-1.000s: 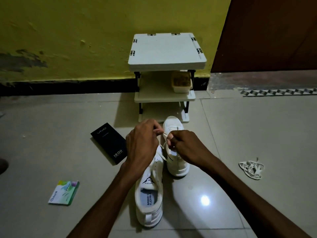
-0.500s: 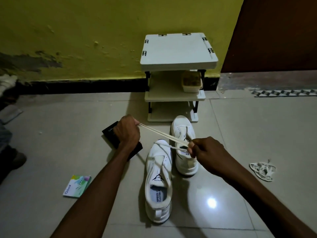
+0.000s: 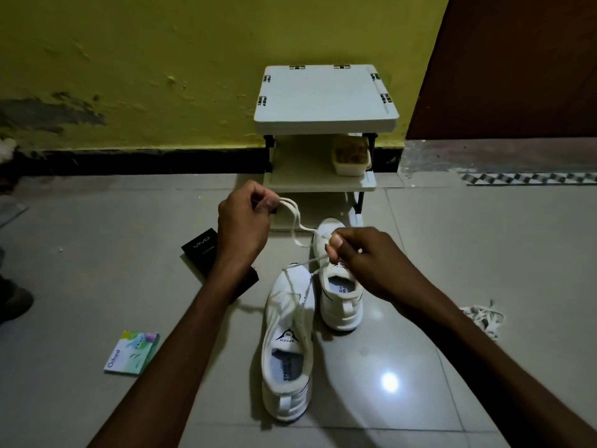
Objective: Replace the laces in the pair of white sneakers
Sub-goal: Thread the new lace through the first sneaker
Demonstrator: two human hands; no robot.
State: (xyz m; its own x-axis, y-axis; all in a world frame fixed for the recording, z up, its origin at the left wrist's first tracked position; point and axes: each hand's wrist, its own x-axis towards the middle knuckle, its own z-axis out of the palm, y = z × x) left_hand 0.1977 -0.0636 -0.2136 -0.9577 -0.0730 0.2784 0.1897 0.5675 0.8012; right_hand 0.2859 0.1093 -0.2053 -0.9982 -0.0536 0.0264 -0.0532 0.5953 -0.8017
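Observation:
Two white sneakers stand side by side on the tiled floor, toes toward the wall. The nearer sneaker (image 3: 288, 344) has a white lace (image 3: 296, 221) running from its front eyelets up to both hands. My left hand (image 3: 244, 226) pinches the lace's looped end above and left of the shoes. My right hand (image 3: 358, 258) pinches the lace over the farther sneaker (image 3: 339, 299), hiding that shoe's tongue. A loose bundle of white laces (image 3: 483, 318) lies on the floor at the right.
A small white two-tier shelf (image 3: 324, 98) stands against the yellow wall, with a tub (image 3: 350, 155) on its lower level. A black phone box (image 3: 202, 250) lies under my left forearm, a small green packet (image 3: 132, 352) at left. A dark shoe (image 3: 13, 300) sits at the left edge.
My left hand rose and moved right toward the shelf, so the taut lace now hangs slack in a loop. My right hand lifted slightly over the farther sneaker.

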